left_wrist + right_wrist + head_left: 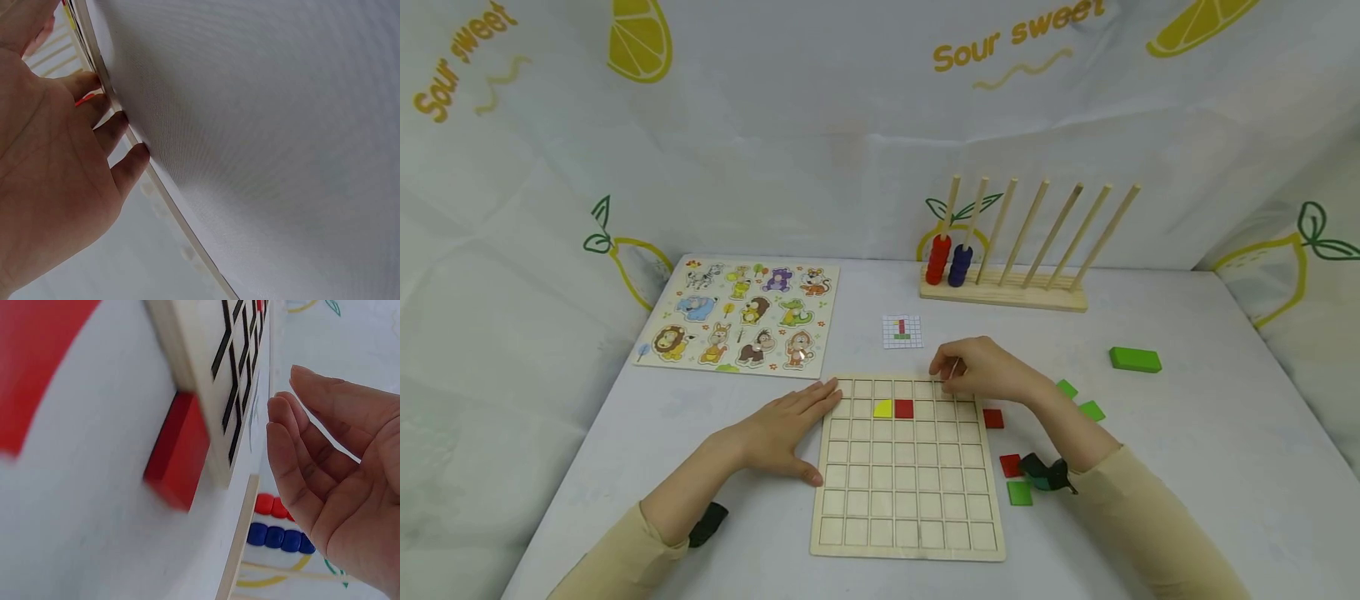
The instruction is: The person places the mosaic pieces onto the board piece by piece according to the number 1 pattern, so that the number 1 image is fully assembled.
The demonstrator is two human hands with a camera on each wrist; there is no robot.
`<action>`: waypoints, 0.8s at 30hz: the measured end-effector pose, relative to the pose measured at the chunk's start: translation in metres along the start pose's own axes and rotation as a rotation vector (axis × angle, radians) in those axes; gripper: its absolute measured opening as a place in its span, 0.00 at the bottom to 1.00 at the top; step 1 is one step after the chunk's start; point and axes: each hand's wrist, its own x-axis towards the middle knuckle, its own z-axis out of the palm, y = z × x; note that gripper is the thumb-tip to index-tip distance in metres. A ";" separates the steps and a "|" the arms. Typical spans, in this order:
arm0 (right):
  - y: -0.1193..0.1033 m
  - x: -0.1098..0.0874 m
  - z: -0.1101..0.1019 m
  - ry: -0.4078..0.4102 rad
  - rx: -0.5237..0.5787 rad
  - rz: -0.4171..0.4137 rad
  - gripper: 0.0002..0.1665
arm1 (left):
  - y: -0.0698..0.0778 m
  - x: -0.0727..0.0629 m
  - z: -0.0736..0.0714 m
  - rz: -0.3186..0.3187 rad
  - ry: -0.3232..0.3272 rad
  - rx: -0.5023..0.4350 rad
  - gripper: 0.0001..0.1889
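A light wooden grid board lies in front of the person. In one of its upper rows sit a yellow piece with a cut corner and, beside it, a red square tile. My left hand is spread along the board's left edge, and its fingertips touch that edge in the left wrist view. Over the board's upper right corner hovers my right hand, fingers loosely bent. The right wrist view shows nothing between its thumb and fingers. Below that hand, a loose red tile lies against the board's right edge.
Right of the board lie another red tile, a green tile, two more green pieces and a green block. Behind stand a pattern card, an animal puzzle and a peg rack with red and blue beads.
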 end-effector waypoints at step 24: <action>0.059 -0.051 -0.019 -0.059 0.013 0.092 0.09 | 0.004 -0.001 -0.003 -0.001 -0.005 0.010 0.60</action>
